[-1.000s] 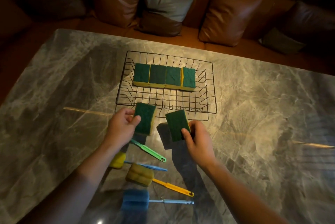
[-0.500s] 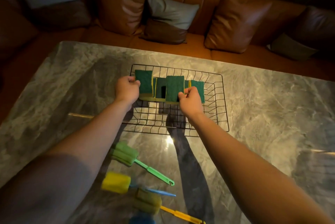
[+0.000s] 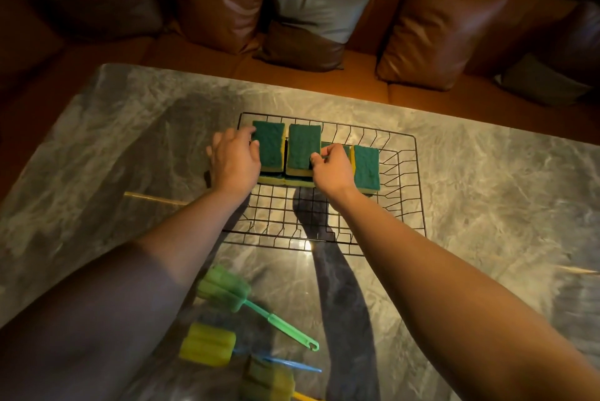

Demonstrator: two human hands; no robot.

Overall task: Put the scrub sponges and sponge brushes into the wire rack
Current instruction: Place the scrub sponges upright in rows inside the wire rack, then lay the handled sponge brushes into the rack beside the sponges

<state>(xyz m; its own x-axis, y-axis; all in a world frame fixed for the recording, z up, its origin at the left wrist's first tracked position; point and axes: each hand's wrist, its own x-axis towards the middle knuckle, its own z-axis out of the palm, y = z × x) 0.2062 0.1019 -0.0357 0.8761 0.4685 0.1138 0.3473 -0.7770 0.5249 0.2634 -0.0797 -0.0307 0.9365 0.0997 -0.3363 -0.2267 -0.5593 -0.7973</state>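
A black wire rack (image 3: 402,206) sits on the marble table. Inside it lies a row of green-and-yellow scrub sponges. My left hand (image 3: 235,160) grips a scrub sponge (image 3: 269,147) that rests on top of the row at the rack's left end. My right hand (image 3: 332,167) pinches a second sponge (image 3: 302,149) beside it, also on top of the row. Another sponge (image 3: 367,168) lies flat to the right. Three sponge brushes lie near me on the table: a green one (image 3: 227,292), a yellow-headed one with a blue handle (image 3: 207,344) and one with a yellow handle (image 3: 268,382).
The marble table (image 3: 487,206) extends to left and right of the rack. Behind its far edge stands a brown leather sofa with cushions (image 3: 435,34). My forearms cross the near half of the table.
Both hands carried their sponges from the table's near side into the rack and lowered them onto the row at the back left. The view tilted forward.
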